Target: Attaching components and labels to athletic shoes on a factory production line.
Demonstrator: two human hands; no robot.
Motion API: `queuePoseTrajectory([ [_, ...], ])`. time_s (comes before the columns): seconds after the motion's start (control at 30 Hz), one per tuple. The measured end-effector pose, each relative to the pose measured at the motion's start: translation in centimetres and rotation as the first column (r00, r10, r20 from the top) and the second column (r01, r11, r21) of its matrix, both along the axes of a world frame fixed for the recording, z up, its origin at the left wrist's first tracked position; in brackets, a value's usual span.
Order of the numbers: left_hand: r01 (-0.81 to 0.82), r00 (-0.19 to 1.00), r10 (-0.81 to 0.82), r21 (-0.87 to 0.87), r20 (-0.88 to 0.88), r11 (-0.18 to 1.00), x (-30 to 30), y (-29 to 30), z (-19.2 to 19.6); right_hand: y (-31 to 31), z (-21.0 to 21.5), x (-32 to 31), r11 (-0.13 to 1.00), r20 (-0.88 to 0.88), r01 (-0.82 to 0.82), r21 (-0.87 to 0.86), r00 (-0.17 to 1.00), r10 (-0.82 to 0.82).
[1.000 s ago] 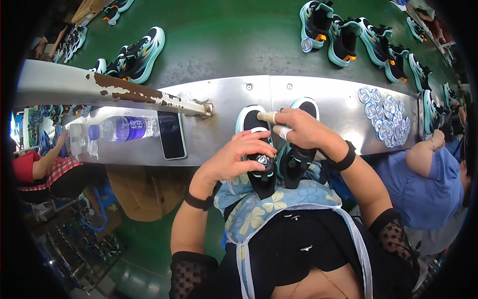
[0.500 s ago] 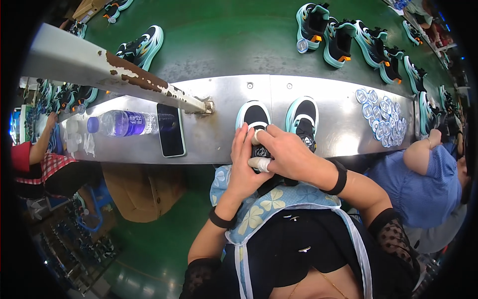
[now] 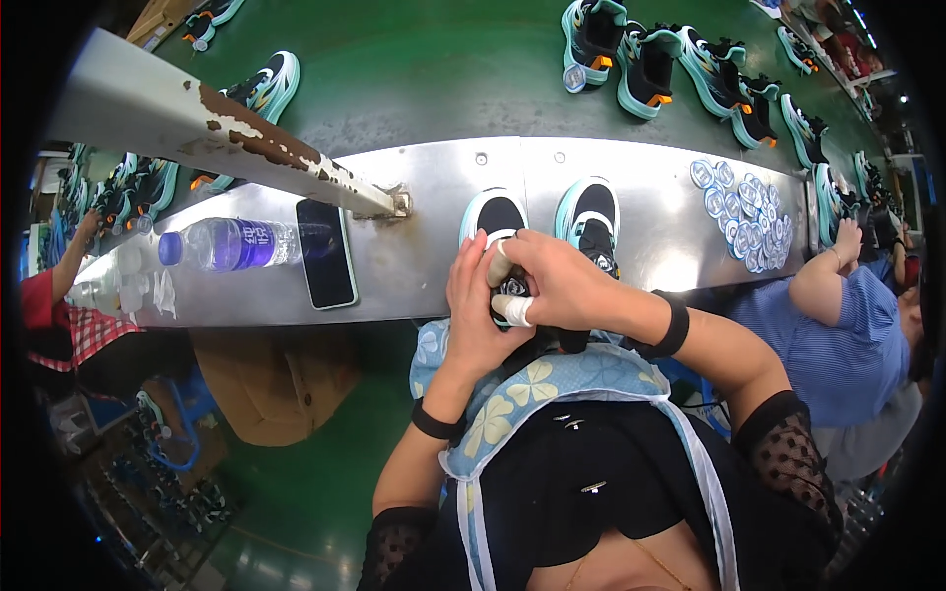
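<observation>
Head cam, looking down, close.

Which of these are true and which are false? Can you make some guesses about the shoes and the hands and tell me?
1. Both hands are on the same shoe. True: the left hand and the right hand close around the left shoe of the pair on the metal shelf.
2. The phone is standing upright. False: the phone lies flat on the shelf.
3. A bottle lies on its side beside the phone. True: the water bottle lies left of it.
4. The second shoe is in the air. False: the right shoe rests on the shelf, beside the hands.
5. The round stickers are under the bottle. False: the stickers lie far right.
</observation>
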State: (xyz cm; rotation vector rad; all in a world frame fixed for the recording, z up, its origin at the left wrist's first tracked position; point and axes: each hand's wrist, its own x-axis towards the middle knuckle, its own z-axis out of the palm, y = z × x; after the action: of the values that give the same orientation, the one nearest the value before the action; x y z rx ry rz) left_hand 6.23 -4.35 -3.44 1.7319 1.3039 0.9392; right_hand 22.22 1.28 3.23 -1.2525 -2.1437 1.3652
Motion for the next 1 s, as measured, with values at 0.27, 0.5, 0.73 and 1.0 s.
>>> queuePoseTrajectory([
  [0.27, 0.017, 0.998, -0.016, 0.014, -0.064, 1.000, -0.3, 0.1, 0.1, -1.2, 1.8, 2.4, 0.993, 0.075, -0.086, 0.087, 0.994, 0.079],
  [0.5, 0.025, 0.999, -0.024, 0.017, -0.046, 1.000, -0.2, 0.0, 0.2, -1.9, 2.1, 1.6, 0.982, 0.049, -0.004, 0.188, 0.999, -0.005],
  [0.73, 0.022, 0.999, -0.022, 0.009, -0.025, 1.000, 0.0, -0.2, 0.0, -2.8, 0.6, 1.9, 0.930, 0.042, -0.122, 0.347, 0.993, 0.115],
  [1.0, 0.016, 0.998, -0.012, 0.059, -0.059, 0.998, 0.1, -0.8, 1.8, -2.8, 1.0, 3.6, 0.828, 0.134, -0.195, 0.526, 0.980, 0.146],
])
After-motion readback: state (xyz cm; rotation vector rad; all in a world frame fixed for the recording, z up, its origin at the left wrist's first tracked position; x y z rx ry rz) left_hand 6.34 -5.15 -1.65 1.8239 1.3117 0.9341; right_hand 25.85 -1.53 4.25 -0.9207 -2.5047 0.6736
